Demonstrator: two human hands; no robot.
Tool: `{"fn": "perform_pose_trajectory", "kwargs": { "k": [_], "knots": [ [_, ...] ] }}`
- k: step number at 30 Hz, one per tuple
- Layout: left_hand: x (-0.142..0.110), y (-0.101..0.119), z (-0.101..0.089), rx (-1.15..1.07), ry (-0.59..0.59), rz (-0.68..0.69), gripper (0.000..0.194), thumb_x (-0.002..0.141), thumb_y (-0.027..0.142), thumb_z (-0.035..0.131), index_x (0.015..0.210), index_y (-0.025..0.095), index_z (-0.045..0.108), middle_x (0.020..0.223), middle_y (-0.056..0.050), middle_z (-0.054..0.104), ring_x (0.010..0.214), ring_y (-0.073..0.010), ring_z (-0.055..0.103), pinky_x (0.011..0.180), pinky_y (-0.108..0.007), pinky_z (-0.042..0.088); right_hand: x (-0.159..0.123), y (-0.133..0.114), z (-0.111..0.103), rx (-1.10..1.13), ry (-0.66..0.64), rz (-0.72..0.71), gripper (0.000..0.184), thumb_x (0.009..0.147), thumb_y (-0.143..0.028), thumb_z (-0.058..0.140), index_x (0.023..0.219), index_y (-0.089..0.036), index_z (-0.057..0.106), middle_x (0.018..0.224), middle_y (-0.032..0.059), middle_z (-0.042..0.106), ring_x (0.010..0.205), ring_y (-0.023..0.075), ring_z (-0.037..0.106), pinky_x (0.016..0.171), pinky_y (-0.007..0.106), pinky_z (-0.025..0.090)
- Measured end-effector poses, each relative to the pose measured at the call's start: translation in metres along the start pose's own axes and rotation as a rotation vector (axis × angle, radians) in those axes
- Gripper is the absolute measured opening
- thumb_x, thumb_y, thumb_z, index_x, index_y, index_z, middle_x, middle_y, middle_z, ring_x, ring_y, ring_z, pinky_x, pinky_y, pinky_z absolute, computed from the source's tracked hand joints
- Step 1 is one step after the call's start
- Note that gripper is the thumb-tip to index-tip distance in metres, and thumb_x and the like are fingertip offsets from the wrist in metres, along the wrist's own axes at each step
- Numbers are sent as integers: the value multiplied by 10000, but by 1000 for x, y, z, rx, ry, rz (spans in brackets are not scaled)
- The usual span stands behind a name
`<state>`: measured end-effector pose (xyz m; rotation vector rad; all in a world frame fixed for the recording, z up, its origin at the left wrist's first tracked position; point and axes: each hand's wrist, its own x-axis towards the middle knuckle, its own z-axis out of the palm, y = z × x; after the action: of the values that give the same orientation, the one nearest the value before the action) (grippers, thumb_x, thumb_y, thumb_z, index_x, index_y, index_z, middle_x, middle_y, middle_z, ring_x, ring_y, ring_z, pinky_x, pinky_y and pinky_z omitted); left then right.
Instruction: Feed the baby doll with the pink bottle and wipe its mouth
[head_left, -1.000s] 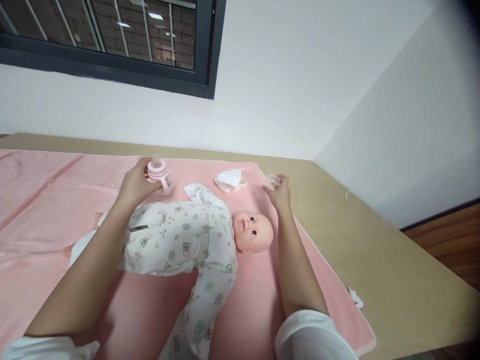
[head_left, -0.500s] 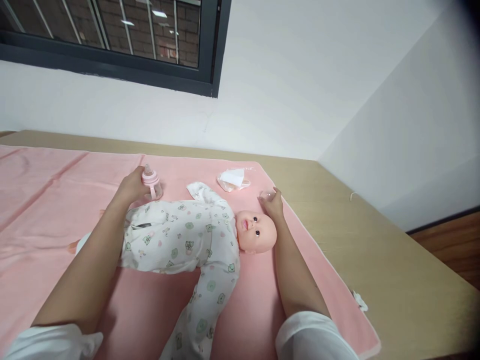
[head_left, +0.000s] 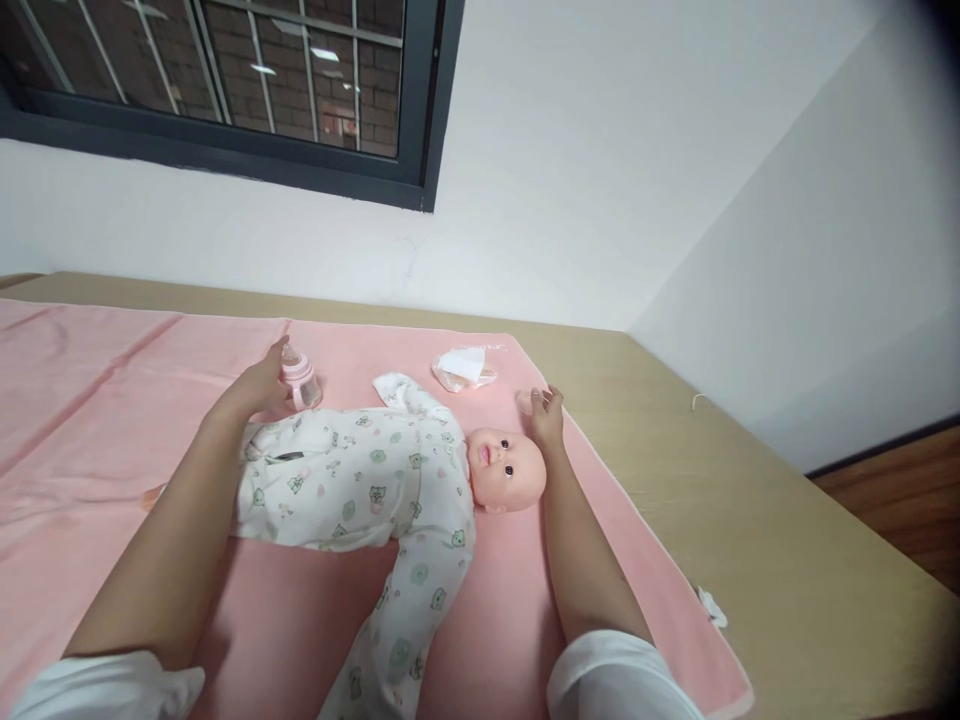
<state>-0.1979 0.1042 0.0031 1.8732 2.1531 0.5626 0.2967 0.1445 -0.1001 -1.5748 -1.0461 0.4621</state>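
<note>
A pink-collared baby bottle (head_left: 303, 382) stands on the pink mat with its teat up. My left hand (head_left: 262, 383) is against its left side, index finger stretched up beside the teat; the fingers behind the bottle are partly hidden. Beyond the doll's head, my right hand (head_left: 548, 418) has its fingers apart, next to a small clear cap (head_left: 523, 402) on the mat. Between my arms a baby doll (head_left: 504, 475) lies on its back, head to the right, wearing a white printed sleepsuit (head_left: 360, 470). My left forearm crosses over its legs.
A clear plastic packet (head_left: 463, 368) with something white lies near the mat's back edge. The pink mat (head_left: 510, 610) covers much of the wooden surface (head_left: 675, 470). A crumpled white scrap (head_left: 711, 607) lies at its right edge. Behind are a wall and a dark-framed window (head_left: 424, 150).
My right fingers have come off the clear cap and spread to its right. My left index finger has straightened up beside the teat, and the bottle has turned slightly. The view has tilted up a little.
</note>
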Motion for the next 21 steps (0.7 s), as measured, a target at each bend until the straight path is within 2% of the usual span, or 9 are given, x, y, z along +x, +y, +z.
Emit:
{"fn": "perform_pose_trajectory", "kwargs": {
  "k": [3,7,9,12,13,14,15,17,21],
  "knots": [
    [-5,4,-9,6,-78,-28,970,714,82,618,1530,142,98,1253,-185,625,1045,-307,650,839,-351,506,0,0,-1,39,7,-3,693,811,-567,473,1355,-147,379,1390,202,462,1254,286,499,1056,434,387],
    [-17,7,-31,36,-19,-75,999,735,122,649,1535,113,50,1317,-225,566,1116,-376,602,893,-462,491,0,0,-1,52,31,5,668,831,-564,438,1346,-142,382,1382,199,470,1229,275,519,1048,429,392],
    [-26,15,-43,33,125,-65,957,759,170,655,1529,107,90,1374,-225,514,1184,-399,550,938,-525,466,0,0,-2,65,47,7,662,832,-575,433,1336,-147,391,1368,191,482,1212,270,529,1039,423,398],
    [-44,42,-49,-172,420,108,775,811,253,630,1479,126,259,1289,-166,596,1152,-327,586,973,-505,478,2,2,-2,80,84,-17,673,823,-600,436,1313,-138,408,1352,194,490,1210,266,521,1042,418,394],
    [-50,56,-48,-290,470,196,716,824,278,618,1452,134,306,1223,-143,636,1102,-288,618,971,-469,494,3,2,-2,79,101,-28,673,821,-606,438,1300,-133,419,1345,197,493,1209,264,517,1049,419,387],
    [-56,71,-45,-402,463,279,667,836,306,606,1427,144,342,1167,-123,661,1063,-253,639,967,-430,506,4,3,-2,79,118,-37,671,819,-610,439,1286,-129,430,1338,199,497,1207,262,514,1055,421,380],
    [-61,87,-40,-488,418,364,619,843,335,596,1395,150,385,1124,-112,676,1034,-231,651,969,-402,507,5,4,-2,80,135,-43,666,817,-614,439,1271,-126,441,1329,202,502,1202,261,513,1058,424,375],
    [-68,120,-30,-551,224,516,510,859,399,575,1308,179,480,1091,-93,687,1031,-215,652,959,-364,508,6,5,-2,91,173,-51,654,813,-618,435,1239,-122,462,1307,203,512,1191,255,512,1059,424,372],
    [-66,177,-5,-296,-264,770,383,915,447,476,1215,231,578,1174,-57,670,1074,-223,626,907,-316,485,2,-1,-6,112,263,-140,594,833,-594,394,1167,-116,512,1254,191,536,1159,234,522,1017,380,409]
  ]
}}
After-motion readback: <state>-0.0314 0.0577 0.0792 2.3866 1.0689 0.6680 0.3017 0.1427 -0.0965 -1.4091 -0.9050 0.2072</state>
